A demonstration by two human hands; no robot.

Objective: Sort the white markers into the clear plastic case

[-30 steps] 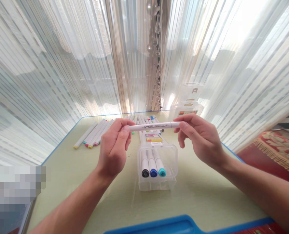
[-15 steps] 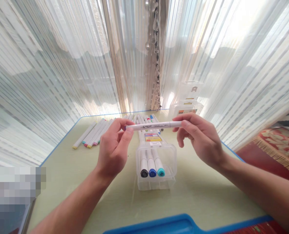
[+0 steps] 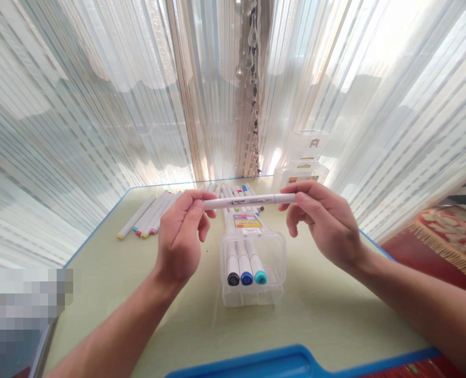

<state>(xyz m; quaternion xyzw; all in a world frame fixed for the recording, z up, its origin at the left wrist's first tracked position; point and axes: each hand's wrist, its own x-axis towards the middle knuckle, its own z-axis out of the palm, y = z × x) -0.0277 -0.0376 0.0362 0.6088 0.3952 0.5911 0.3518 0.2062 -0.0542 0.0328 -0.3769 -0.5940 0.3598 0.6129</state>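
A white marker pen [image 3: 252, 200] with black print on its barrel lies level between my two hands, above the table. My left hand [image 3: 181, 233] pinches its left end between thumb and forefinger, hiding that tip. On the other end, the thumb and fingers of my right hand [image 3: 323, 220] are closed, with the lower fingers curled beneath. Below the pen sits a clear plastic case [image 3: 274, 257], its lid folded back. Three markers rest inside it side by side, showing a black cap [image 3: 233, 279], a blue cap [image 3: 246, 278] and a turquoise cap [image 3: 260, 277].
Several white markers [image 3: 138, 216] lie on the table's left, and more [image 3: 230, 195] lie behind the case. Another clear case [image 3: 302, 173] stands at the back right. The pale green table [image 3: 110, 310] has a blue rim and a blue tray [image 3: 249, 365] in front. Curtains [image 3: 134, 79] hang behind.
My left fingers have shifted their grip on the marker's left end, now covering the tip that showed a blue edge. The barrel has turned slightly. The right hand keeps its hold.
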